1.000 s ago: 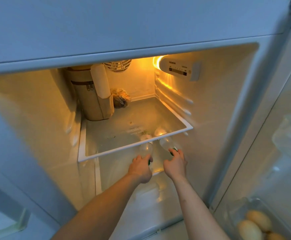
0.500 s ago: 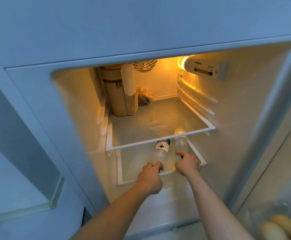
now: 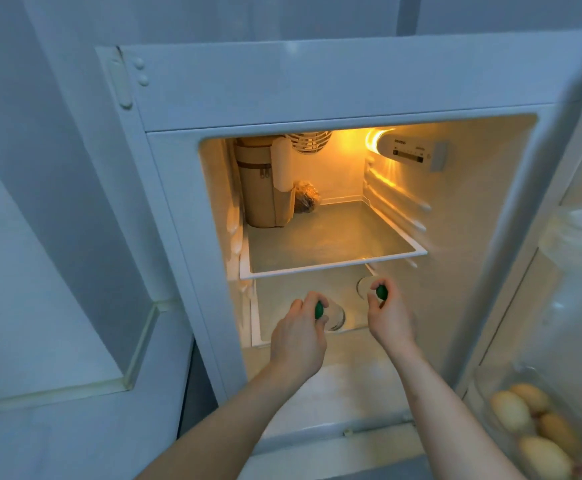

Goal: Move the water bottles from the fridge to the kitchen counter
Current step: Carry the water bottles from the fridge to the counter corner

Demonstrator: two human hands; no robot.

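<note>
Two water bottles are in hand, one per grip, both at the mouth of the open fridge (image 3: 317,81) and not yet clear of it. Starting at the left, my left hand (image 3: 298,336) has its fingers curled round the neck of the left bottle (image 3: 334,317), pinching just below the green cap (image 3: 319,310); the clear body points away from me, over the front edge of the lower shelf (image 3: 258,327). To the right, my right hand (image 3: 388,317) grips the right bottle (image 3: 364,287) the same way, fingers wrapped round its green cap (image 3: 382,292), with the body tucked close under the front rim of the upper glass shelf (image 3: 331,268). That rim is my main worry: I judge that lifting either bottle before drawing it out could knock it against the shelf edge and jar it loose. Holding by the neck alone also looks chancy, since cold plastic may be damp and a full bottle could swing or slip from so small a hold. Farther right, the door rack (image 3: 483,386) holds yellow fruit (image 3: 509,410), and a wide swing of the right elbow on the way to the surface could bump it. The surface itself is out of view.
</note>
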